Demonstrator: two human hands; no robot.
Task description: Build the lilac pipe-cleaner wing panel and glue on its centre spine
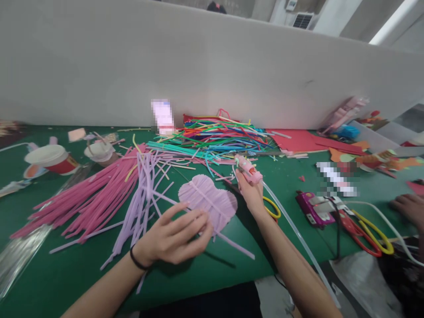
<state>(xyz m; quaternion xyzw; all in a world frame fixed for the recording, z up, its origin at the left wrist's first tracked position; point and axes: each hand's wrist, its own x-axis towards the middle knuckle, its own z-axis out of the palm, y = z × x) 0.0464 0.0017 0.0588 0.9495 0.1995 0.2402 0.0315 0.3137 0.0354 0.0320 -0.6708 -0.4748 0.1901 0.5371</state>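
My left hand (174, 238) pinches the lower edge of a lilac heart (208, 201) made of pipe cleaners, holding it just above the green table (66, 274). My right hand (250, 192) is wrapped round a pink glue gun (247, 169), its nozzle end pointing away toward the pile of stems, right of the heart. A clear glue stick (291, 225) trails back from the gun along my right forearm.
Loose lilac pipe cleaners (144, 194) and pink ones (89, 201) lie at left, a mixed-colour pile (215, 137) at the back. Paper cups (53, 160) stand far left. Red-yellow scissors (364, 229) and a purple device (313, 207) lie at right, near another person's hand (409, 207).
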